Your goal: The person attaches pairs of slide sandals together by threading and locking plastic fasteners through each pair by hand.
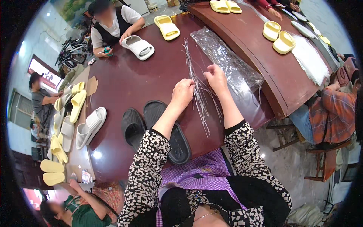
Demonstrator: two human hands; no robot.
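A loose bundle of thin, pale, wire-like strands (200,108) lies on the dark red table in front of me. My left hand (183,92) is closed at the bundle's left side, its fingertips on the strands. To the right of it, my right hand (217,79) is curled in a pinch; whatever is between its fingers is too fine to make out. Below my left forearm lies a pair of black slippers, one partly showing on the left (133,126) and the other partly covered by my sleeve (178,145).
A crumpled clear plastic bag (227,60) lies beyond my right hand, along a raised brown table (261,72). A grey slipper (90,128) is at left, near several yellow and grey ones. Across the table, a person holds scissors (107,52) beside a white slipper (140,48).
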